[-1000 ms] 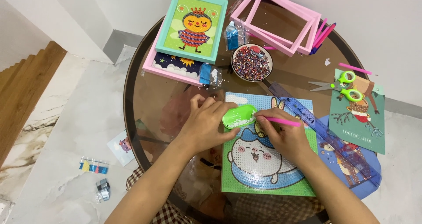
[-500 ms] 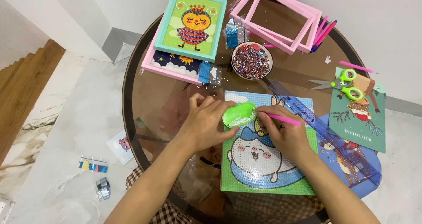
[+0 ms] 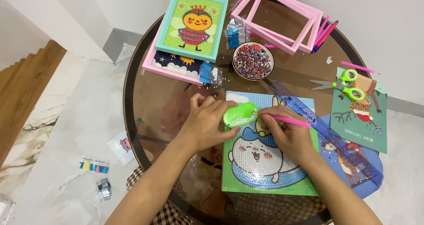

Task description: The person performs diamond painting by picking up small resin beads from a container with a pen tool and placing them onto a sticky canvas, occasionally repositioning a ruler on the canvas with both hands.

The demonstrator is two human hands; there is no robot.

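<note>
On the round glass table (image 3: pixel 145 88) lies a bead-art canvas (image 3: pixel 265 163) showing a white rabbit-like figure on a green ground. My left hand (image 3: pixel 205 121) grips a small green tray (image 3: pixel 240 114) holding white beads, at the canvas's upper left corner. My right hand (image 3: pixel 287 134) holds a pink pen (image 3: pixel 289 120), its tip pointing left near the tray's right end, over the figure's head.
A bowl of mixed beads (image 3: pixel 252 61) stands behind the canvas. A framed bee picture (image 3: pixel 192 22) lies on another picture at back left, empty pink frames (image 3: pixel 282 20) at back. A blue ruler (image 3: pixel 327 132), green scissors (image 3: pixel 344 86) and a green card (image 3: pixel 360 114) lie right.
My hands, the tray and the pen have stayed almost in place; the pen tip has shifted only slightly beside the tray.
</note>
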